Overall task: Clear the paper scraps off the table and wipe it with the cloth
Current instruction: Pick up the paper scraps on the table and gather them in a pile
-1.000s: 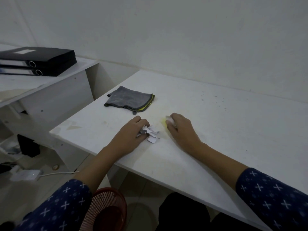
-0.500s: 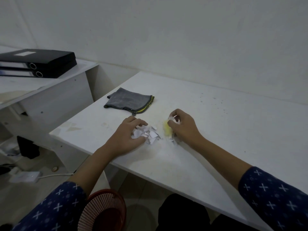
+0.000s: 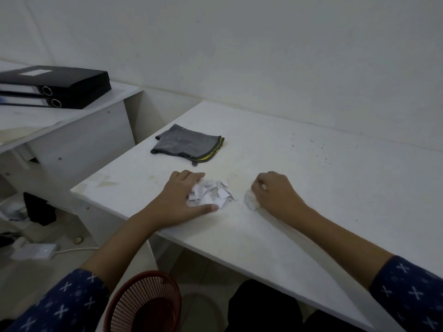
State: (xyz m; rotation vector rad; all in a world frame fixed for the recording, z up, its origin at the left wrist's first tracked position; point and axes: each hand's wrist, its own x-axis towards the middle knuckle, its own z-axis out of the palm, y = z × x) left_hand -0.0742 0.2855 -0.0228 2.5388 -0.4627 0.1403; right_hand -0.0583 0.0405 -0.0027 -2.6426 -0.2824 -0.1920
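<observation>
Step in hand: gathering scraps, wiping not begun.
Paper scraps (image 3: 211, 194) heaped near table (image 3: 311, 188) front edge; left hand (image 3: 178, 200) fingers spread beside them, right hand (image 3: 275, 192) fisted on crumpled wad (image 3: 250, 202). Next: scoop into basket (image 3: 143, 305); cloth (image 3: 188, 146) waits behind.

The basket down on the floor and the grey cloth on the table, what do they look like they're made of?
The basket looks like moulded red plastic: thin ribs in an even open mesh with a smooth rim, though coated wire can't be ruled out. The grey cloth looks like soft, matte microfibre or terry, folded limply with a stitched yellow-green edge.
</observation>
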